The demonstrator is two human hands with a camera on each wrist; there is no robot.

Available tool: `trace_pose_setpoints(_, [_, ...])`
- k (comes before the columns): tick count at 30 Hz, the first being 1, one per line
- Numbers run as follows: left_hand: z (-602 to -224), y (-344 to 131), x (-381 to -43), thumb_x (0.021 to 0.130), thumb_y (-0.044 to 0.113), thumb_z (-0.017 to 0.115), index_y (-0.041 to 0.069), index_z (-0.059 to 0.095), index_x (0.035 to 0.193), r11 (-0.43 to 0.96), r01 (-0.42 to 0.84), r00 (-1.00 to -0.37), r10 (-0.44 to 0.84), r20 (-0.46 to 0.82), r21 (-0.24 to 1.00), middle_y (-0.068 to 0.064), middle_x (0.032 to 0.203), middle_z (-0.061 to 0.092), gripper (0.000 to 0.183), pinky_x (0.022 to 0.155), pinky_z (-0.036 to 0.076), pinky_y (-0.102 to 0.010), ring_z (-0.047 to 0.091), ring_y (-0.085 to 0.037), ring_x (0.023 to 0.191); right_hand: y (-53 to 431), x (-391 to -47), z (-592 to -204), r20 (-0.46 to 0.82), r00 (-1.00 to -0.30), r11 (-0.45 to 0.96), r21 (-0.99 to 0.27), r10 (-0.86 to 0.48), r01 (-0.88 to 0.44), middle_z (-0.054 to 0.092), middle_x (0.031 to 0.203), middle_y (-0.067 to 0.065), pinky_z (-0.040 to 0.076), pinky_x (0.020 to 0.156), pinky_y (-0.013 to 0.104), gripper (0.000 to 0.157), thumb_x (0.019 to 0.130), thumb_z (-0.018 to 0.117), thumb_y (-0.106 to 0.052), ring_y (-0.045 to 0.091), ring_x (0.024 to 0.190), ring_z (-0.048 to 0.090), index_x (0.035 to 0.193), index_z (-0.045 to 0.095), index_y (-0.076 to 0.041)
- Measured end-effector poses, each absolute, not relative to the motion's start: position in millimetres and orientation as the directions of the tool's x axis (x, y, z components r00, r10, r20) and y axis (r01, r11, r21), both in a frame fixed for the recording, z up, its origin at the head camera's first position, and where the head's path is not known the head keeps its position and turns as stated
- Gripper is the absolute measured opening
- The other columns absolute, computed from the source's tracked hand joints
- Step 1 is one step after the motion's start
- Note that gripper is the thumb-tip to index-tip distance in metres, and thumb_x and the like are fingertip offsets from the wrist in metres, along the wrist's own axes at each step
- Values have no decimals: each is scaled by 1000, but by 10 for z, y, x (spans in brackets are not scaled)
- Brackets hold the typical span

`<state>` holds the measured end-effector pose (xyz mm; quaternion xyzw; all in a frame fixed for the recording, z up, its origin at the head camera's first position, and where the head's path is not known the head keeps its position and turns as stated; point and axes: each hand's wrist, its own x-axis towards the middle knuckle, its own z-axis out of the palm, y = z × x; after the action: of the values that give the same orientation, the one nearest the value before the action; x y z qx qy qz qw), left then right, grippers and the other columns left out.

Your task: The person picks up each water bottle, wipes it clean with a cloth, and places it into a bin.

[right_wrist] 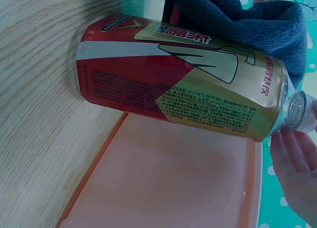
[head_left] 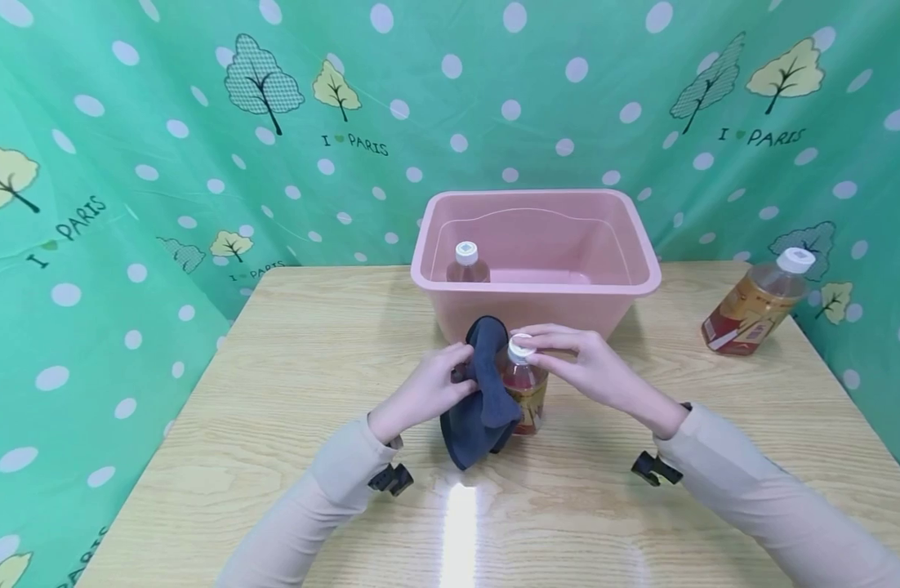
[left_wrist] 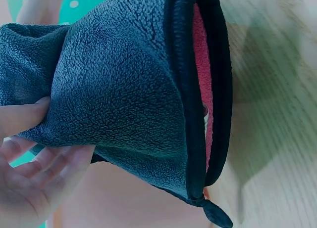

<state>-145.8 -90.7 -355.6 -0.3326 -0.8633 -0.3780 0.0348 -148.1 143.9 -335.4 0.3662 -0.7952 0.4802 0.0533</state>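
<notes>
A plastic drink bottle with a white cap and a red and gold label stands on the table in front of the pink bin. My right hand grips it by the cap, thumb and fingers around the top. On its left side, a dark blue-grey cloth lies against the bottle. My left hand holds this cloth, thumb on one side and fingers on the other. The left wrist view shows the cloth's fluffy face and a pink inner side. Much of the bottle is hidden behind it there.
Just behind the hands is the pink bin, with another capped bottle inside at its left. A third bottle stands at the table's right edge. A green dotted curtain hangs behind the wooden table.
</notes>
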Motion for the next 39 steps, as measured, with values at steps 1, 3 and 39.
trace_pose_setpoints(1, [-3569,-905,-1460,74,-4,61,3,52,84,497,604,-774,552,310,623,-3,76,47,15,61,43,-23,48,-14,68,1438,-1483,-3354,441,-723,266,-723,-532,-637,60,109,11,44,80,18,26,79,60,0,9,102,54,105,63,2])
trace_pose_setpoints(3, [-3608,-903,-1467,73,-4,61,3,52,85,511,599,-777,556,294,617,-4,77,48,16,61,43,-23,48,-14,69,1441,-1487,-3355,445,-719,260,-722,-535,-641,60,109,11,44,80,18,26,79,60,0,9,102,54,105,63,2])
trace_pose_setpoints(39, [-4070,-896,-1534,73,1,61,6,54,85,586,542,-784,611,111,603,0,70,45,15,58,35,-22,44,-12,65,1442,-1465,-3334,388,-755,289,-754,-529,-590,60,112,5,42,85,20,26,82,60,-7,11,107,52,107,63,-2])
